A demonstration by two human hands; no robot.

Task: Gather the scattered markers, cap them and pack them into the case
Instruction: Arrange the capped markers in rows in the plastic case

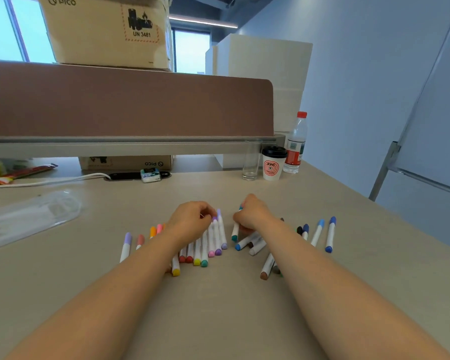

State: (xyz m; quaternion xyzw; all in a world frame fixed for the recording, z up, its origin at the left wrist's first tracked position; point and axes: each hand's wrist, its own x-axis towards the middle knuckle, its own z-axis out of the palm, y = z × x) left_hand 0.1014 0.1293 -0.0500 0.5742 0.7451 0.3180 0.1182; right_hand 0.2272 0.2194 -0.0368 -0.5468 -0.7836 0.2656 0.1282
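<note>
- Markers (204, 249) lie in two groups on the table (218, 307), long axes mostly running away from the person. There is a tidy row under the left hand and a looser, crossed heap under the right.
- The left hand (192, 216) sits curled over the far ends of the row; whether it actually pinches one I cannot tell.
- The right hand (251, 214) is closed around a teal marker (235, 233), with teal showing at both ends of the fist.
- What looks to be the case (34, 216), a clear pouch, lies well apart at the left and nearer the left arm — so packing probably goes that way.
- The blue markers (330, 235) out to the right are nearer the right hand.
</note>
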